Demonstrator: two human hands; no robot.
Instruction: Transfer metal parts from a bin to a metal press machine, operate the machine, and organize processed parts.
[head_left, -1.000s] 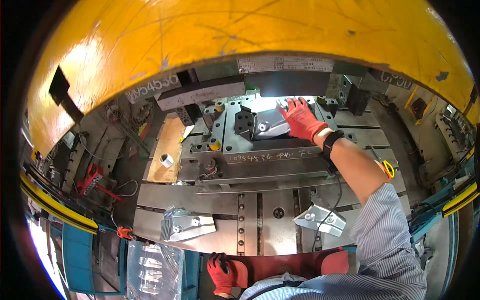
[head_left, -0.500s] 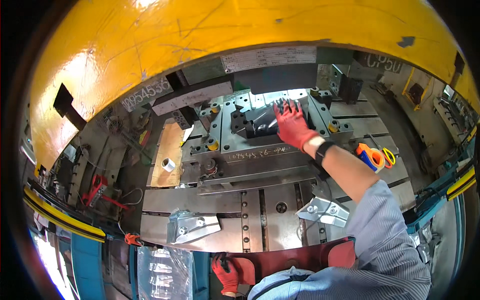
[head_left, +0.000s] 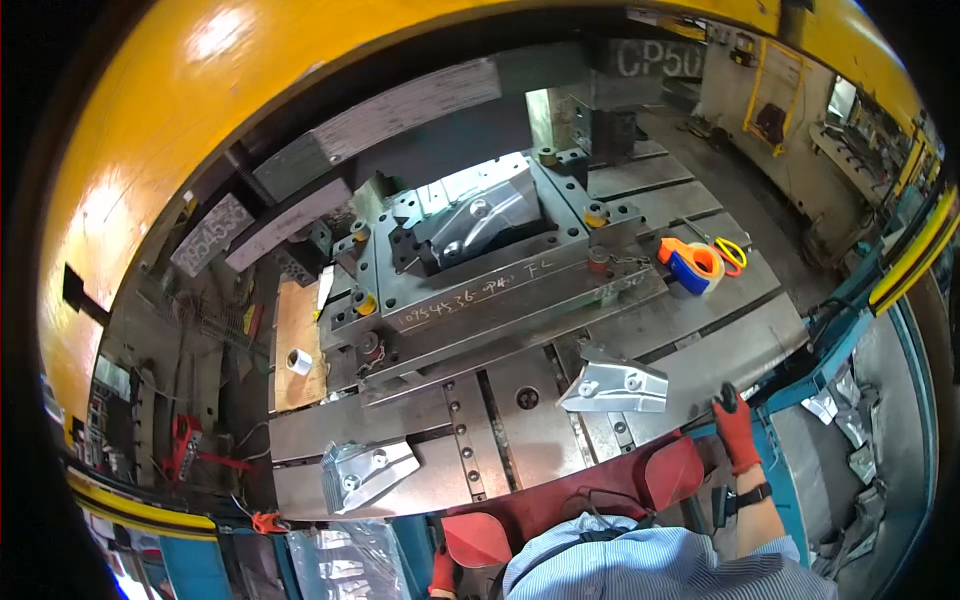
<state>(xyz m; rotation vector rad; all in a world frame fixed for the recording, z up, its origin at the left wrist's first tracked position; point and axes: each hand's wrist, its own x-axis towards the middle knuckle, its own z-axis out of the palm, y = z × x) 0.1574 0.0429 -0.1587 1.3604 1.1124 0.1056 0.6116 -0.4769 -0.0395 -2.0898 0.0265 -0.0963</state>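
My right hand [head_left: 737, 438], in a red glove with dark fingertips, is at the front right edge of the machine bed [head_left: 720, 380]. Its fingers point forward, apart from the loose parts, and hold nothing I can see. My left hand [head_left: 443, 572], also red-gloved, is low beside a red rounded guard [head_left: 476, 540]; its fingers are mostly hidden. On the steel die [head_left: 480, 285] lies a bent silver sheet-metal part [head_left: 490, 215], touched by neither hand. Similar parts rest on the bed, one at front left [head_left: 368, 474] and another at front right [head_left: 618, 386].
The yellow press frame [head_left: 200, 120] arches overhead, its upper tooling [head_left: 420, 110] above the die. An orange and blue tape roll [head_left: 692, 264] and yellow-handled scissors [head_left: 731, 256] lie on the right. A white roll [head_left: 299, 361] sits on cardboard [head_left: 290, 325]. A second red guard [head_left: 672, 473] flanks me.
My right hand has left the die and come back to the front right edge, uncovering the silver part. My left hand is now more hidden behind the red guard. The view has turned.
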